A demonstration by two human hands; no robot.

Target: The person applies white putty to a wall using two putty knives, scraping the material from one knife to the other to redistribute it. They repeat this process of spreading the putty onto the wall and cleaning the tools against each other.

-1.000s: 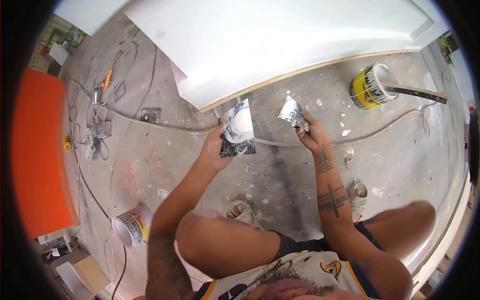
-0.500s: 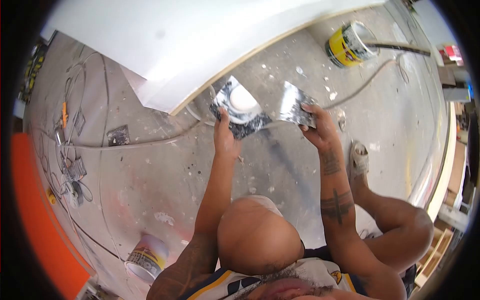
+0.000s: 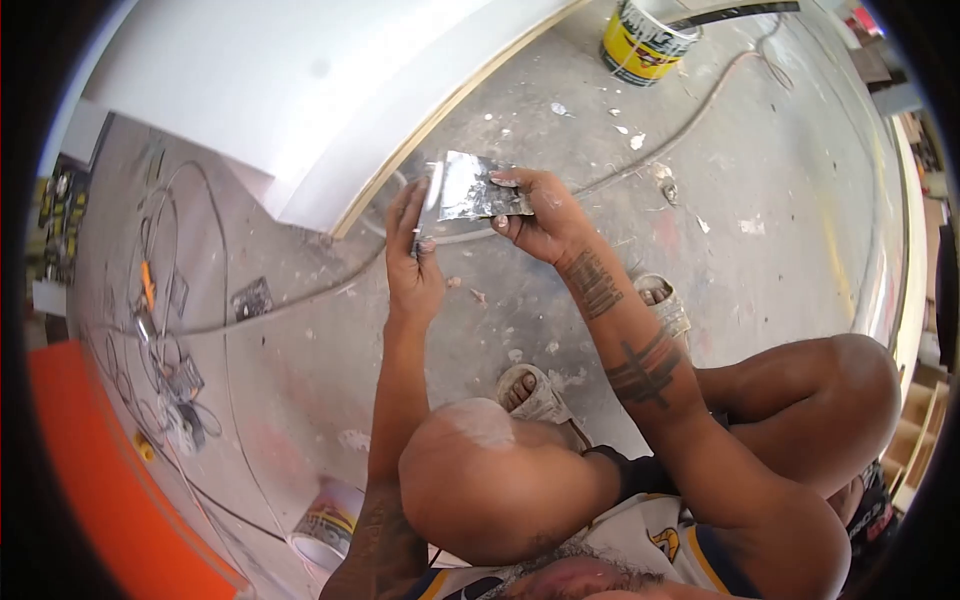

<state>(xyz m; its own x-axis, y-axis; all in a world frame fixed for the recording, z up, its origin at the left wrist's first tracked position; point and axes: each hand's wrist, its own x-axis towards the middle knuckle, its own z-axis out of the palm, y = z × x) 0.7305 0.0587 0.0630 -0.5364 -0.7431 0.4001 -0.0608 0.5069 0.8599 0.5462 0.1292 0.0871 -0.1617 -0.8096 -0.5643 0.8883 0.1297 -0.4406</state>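
My left hand (image 3: 413, 270) grips a putty-smeared scraper plate (image 3: 427, 215), now turned nearly edge-on to me. A white lump of putty (image 3: 434, 186) clings to its right face. In my right hand (image 3: 548, 212) is a flat metal scraper (image 3: 466, 187), held between thumb and fingers, its shiny blade streaked with dark and white residue. The blade's left edge is right beside the putty. Both hands are raised over the floor, close to the wooden edge of a large white panel (image 3: 290, 90).
A yellow and black bucket (image 3: 640, 48) with a dark bar across it stands beyond the panel. Another bucket (image 3: 322, 530) lies near my left elbow. A grey hose (image 3: 660, 155) crosses the spattered floor (image 3: 320, 380). Tangled cables and tools lie left, beside an orange surface (image 3: 110, 480).
My right hand has moved left, bringing its scraper beside the left one. My left hand has shifted slightly left and turned its plate from face-up to edge-on. The camera view has also shifted.
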